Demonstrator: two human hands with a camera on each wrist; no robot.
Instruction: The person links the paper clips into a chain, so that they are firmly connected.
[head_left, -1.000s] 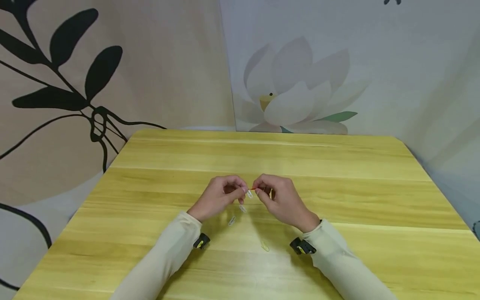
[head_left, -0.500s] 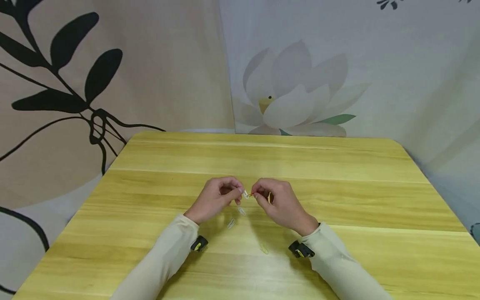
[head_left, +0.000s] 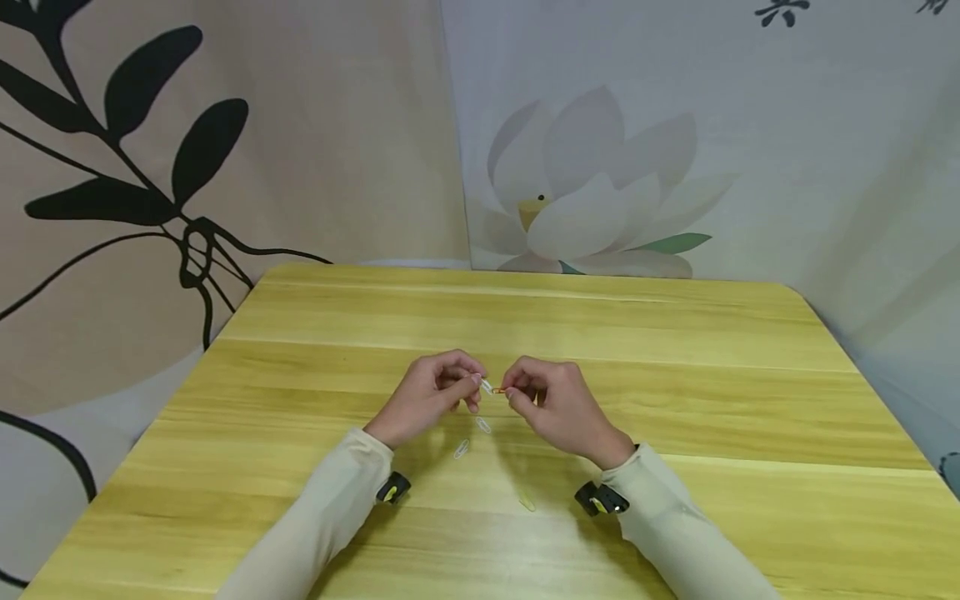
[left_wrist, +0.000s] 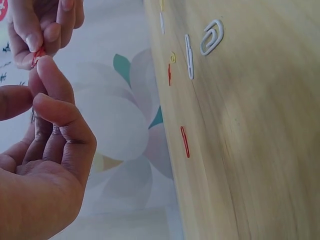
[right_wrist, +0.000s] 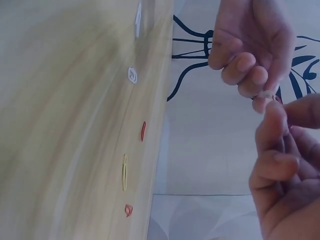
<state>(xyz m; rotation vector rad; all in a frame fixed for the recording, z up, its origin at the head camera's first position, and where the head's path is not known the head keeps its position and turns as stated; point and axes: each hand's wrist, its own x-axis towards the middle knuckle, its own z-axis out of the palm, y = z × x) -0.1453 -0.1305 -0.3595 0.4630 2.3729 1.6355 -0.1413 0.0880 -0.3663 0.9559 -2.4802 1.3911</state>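
My left hand (head_left: pixel 429 393) pinches a white paper clip (head_left: pixel 486 386) between thumb and forefinger. Facing it, my right hand (head_left: pixel 562 408) pinches a red paper clip (head_left: pixel 498 391). The two clips meet end to end in the short gap between the fingertips, above the table. In the left wrist view, the red clip shows at the fingertips of the upper hand; in the right wrist view, fingers hide most of both clips. Below the hands, two white paper clips (head_left: pixel 483 425) lie on the table, one nearer the left wrist.
A yellow paper clip (head_left: pixel 528 503) lies on the wooden table (head_left: pixel 675 542) between the forearms. The left wrist view shows further clips there, among them a red paper clip (left_wrist: pixel 185 141). Behind the table's far edge hangs a wall cloth (head_left: pixel 360 125) with plant prints.
My left hand has shifted slightly left. The white clip, which hung below the red one, now stretches from the left fingertips toward it, and more of the red clip shows.
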